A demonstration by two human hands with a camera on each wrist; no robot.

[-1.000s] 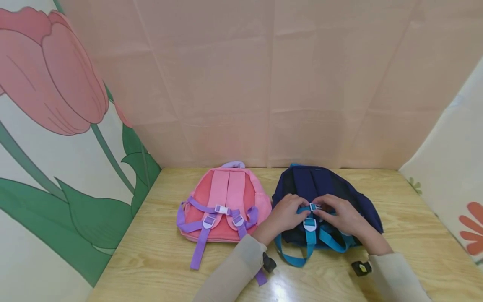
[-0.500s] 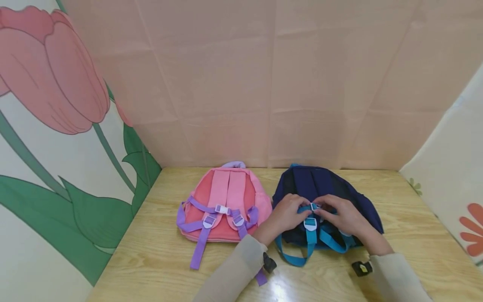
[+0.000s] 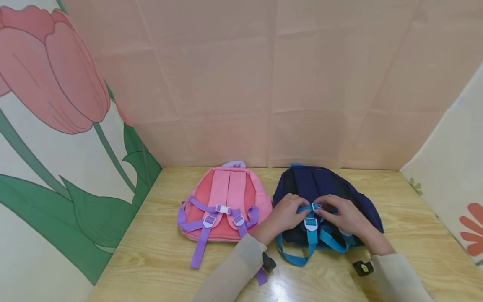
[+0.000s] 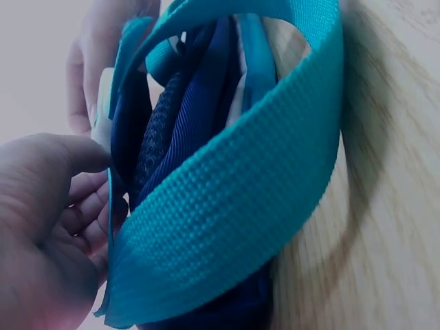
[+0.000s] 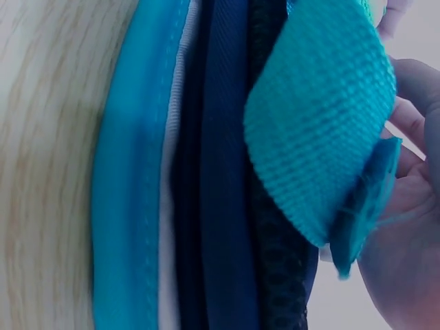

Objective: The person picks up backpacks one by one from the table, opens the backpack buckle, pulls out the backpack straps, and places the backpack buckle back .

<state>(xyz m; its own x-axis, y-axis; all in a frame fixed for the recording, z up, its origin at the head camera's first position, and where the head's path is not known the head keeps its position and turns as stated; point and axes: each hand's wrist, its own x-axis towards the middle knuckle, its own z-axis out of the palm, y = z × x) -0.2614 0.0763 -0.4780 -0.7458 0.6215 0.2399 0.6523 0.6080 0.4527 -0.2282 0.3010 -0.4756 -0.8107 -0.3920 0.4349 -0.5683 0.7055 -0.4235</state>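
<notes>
A navy backpack (image 3: 309, 180) lies on the table with its blue straps toward me. Across its front, my left hand (image 3: 288, 213) and right hand (image 3: 341, 214) meet at a small white buckle (image 3: 314, 206) on the blue chest strap. The left fingers pinch its left side, the right thumb and fingers its right side; fingertips partly cover it, so whether it is fastened cannot be told. Below it hangs a white strap adjuster (image 3: 310, 224). A blue strap loop (image 4: 227, 192) fills much of the left wrist view, and blue webbing (image 5: 323, 117) crosses the right wrist view.
A pink backpack (image 3: 228, 184) with purple straps lies left of the navy one, close beside it. One purple strap end (image 3: 261, 277) pokes out beyond my left sleeve. The wooden table (image 3: 151, 251) ends at a pinkish cloth backdrop (image 3: 226, 84).
Both hands stay at the buckle and shift only slightly to the right. The pale prong showing right of the buckle a second ago is less visible between the fingertips.
</notes>
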